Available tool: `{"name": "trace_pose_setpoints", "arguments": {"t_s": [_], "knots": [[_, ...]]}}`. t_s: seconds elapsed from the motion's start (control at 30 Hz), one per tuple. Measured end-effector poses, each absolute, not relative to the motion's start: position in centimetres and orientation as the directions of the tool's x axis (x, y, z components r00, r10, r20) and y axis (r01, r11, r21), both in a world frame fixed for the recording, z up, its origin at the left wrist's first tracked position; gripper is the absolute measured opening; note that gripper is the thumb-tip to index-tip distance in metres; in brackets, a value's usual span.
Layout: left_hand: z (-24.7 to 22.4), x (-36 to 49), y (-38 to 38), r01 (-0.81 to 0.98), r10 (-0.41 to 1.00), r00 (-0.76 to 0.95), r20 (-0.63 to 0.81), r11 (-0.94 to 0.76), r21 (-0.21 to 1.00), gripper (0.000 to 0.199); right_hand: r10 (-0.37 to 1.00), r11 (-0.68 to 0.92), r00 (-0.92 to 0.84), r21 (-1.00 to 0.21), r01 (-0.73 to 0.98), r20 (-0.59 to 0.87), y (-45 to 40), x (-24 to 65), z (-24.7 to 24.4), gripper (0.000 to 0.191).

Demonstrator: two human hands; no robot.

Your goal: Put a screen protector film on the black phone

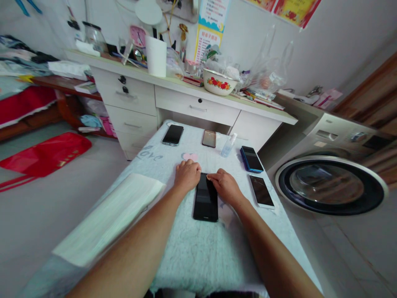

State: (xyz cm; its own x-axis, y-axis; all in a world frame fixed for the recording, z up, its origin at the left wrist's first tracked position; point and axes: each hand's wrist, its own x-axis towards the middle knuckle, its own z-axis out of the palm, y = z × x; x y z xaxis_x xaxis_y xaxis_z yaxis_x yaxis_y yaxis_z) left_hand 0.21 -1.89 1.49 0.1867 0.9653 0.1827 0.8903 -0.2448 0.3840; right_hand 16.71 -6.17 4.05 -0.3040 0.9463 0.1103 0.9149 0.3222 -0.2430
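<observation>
A large black phone [206,200] lies face up on the cloth-covered table [192,252], its top end between my two hands. My left hand [187,176] is closed, its fingers curled beside the phone's upper left corner; what it grips, if anything, is hidden. On the upper right corner rests my right hand [226,184], thumb and fingertips pressed together over the edge of the screen, with something too small to make out at the tips. Beyond the hands stand a clear spray bottle [228,145] and a flat brown-edged phone case [209,138].
Another phone [173,135] lies at the far left, a blue-edged phone [251,159] and a white phone [261,191] at the right. A pale folded cloth [108,219] covers the left edge. Behind are a white desk [198,105] and a washing machine [331,165].
</observation>
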Motion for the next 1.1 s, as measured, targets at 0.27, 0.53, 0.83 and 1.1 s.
{"name": "trace_pose_setpoints", "arguments": {"t_s": [0.27, 0.53, 0.83, 1.1], "knots": [[1.4, 0.2, -1.8, 0.891, 0.964, 0.187, 0.189, -0.247, 0.380, 0.022, 0.943, 0.329, -0.302, -0.234, 0.915, 0.142, -6.1, 16.2, 3.5, 0.028], [1.5, 0.2, -1.9, 0.896, 0.964, 0.185, 0.191, -0.246, 0.371, 0.021, 0.941, 0.330, -0.298, -0.232, 0.915, 0.163, -6.1, 16.0, 3.4, 0.028], [1.2, 0.1, -1.8, 0.892, 0.962, 0.193, 0.192, -0.254, 0.375, 0.022, 0.962, 0.269, -0.248, -0.228, 0.936, 0.115, -6.8, 17.3, 4.2, 0.031], [1.3, 0.2, -1.8, 0.895, 0.961, 0.187, 0.203, -0.252, 0.367, 0.022, 0.956, 0.288, -0.267, -0.216, 0.933, 0.123, -6.6, 16.6, 3.9, 0.030]]}}
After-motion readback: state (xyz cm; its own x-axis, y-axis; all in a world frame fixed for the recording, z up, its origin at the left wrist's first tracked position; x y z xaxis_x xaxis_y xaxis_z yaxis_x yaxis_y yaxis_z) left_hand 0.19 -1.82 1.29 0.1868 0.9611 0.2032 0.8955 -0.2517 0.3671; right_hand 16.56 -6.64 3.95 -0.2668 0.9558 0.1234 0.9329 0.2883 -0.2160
